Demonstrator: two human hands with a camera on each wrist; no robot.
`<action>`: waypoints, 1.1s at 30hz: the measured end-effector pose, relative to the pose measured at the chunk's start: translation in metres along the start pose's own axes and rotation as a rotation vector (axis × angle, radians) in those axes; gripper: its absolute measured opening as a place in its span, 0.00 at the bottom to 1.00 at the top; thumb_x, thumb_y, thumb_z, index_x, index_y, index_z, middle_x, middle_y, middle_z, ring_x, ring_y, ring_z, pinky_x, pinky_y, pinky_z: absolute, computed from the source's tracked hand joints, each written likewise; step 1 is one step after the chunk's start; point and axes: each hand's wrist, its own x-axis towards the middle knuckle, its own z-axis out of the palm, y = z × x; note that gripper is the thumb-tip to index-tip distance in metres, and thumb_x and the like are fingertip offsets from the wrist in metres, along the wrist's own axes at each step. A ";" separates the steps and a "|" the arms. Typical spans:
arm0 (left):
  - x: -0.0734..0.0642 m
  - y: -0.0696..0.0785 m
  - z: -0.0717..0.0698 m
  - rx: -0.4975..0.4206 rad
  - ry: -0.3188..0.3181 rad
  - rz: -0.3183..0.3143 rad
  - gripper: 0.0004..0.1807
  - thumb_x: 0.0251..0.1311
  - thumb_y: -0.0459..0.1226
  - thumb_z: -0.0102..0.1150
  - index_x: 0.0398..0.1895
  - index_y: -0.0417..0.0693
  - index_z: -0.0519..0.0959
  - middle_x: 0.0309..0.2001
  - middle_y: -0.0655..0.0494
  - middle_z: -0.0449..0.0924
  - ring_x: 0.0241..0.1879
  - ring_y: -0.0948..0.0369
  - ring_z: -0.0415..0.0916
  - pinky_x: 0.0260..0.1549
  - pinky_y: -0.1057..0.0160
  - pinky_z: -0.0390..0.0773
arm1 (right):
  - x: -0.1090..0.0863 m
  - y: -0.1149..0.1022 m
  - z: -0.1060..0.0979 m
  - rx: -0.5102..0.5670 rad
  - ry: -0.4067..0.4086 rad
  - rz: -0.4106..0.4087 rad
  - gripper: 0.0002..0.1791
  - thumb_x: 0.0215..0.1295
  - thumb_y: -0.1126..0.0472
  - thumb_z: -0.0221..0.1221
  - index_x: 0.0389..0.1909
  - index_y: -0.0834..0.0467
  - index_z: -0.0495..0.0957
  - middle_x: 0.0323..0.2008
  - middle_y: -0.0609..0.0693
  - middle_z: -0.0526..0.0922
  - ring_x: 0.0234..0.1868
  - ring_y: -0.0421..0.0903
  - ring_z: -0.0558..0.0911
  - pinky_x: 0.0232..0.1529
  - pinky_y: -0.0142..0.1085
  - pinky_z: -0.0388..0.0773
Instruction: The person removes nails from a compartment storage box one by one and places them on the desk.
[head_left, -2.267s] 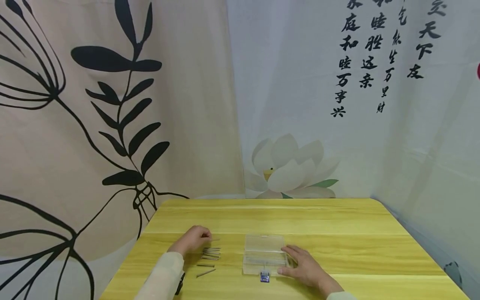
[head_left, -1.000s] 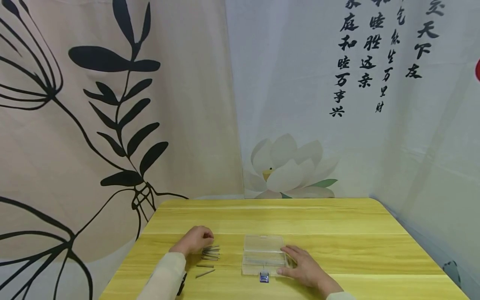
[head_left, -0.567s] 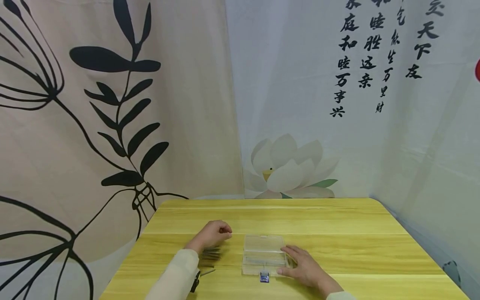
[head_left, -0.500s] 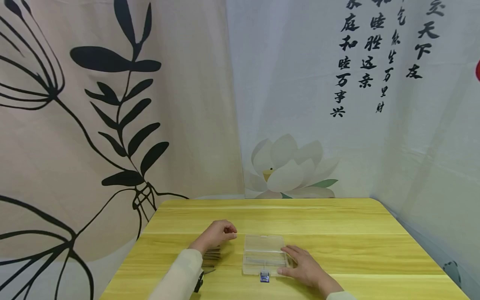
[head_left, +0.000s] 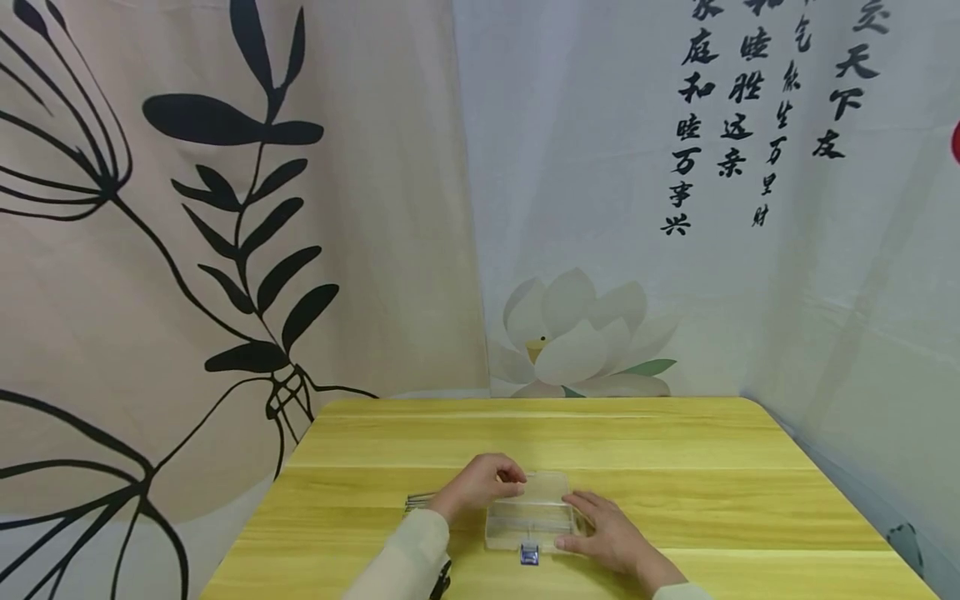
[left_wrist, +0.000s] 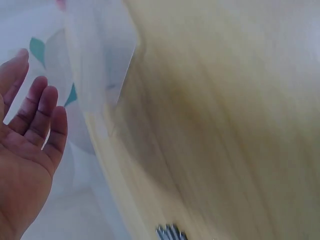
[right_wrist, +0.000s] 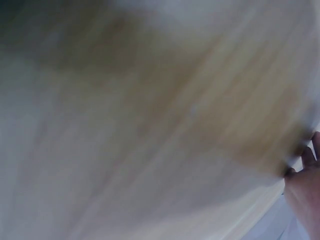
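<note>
A clear plastic box (head_left: 510,537) lies on the table with its lid folded back. A small blue-purple tag (head_left: 529,554) is at its front edge. My right hand (head_left: 611,533) holds the box's right side, thumb at the front corner and fingers farther back; the right wrist view is blurred. Over the lid's left part is my left hand (head_left: 483,483), thumb and fingertips together. The thin metal rod it took from the table is hidden by the fingers. Several metal rods (head_left: 417,502) lie left of the box, partly behind the left arm; their ends (left_wrist: 171,233) show in the left wrist view.
The wooden table (head_left: 675,450) has a yellow, striped grain. Behind it hangs a printed cloth (head_left: 390,208) with plants, a flower and writing. A dark band (head_left: 442,577) is on the left wrist.
My left hand has left the rods and moved right to the box's lid. The single rod farthest back is gone from its place on the table. My right hand has stayed on the box.
</note>
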 end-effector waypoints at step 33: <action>0.006 -0.001 0.038 -0.037 -0.007 -0.059 0.02 0.55 0.29 0.69 0.30 0.44 0.86 0.34 0.63 0.76 0.35 0.67 0.71 0.37 0.66 0.74 | 0.000 0.001 0.001 0.024 -0.008 0.010 0.42 0.59 0.41 0.67 0.69 0.59 0.69 0.69 0.65 0.65 0.67 0.74 0.59 0.57 0.73 0.57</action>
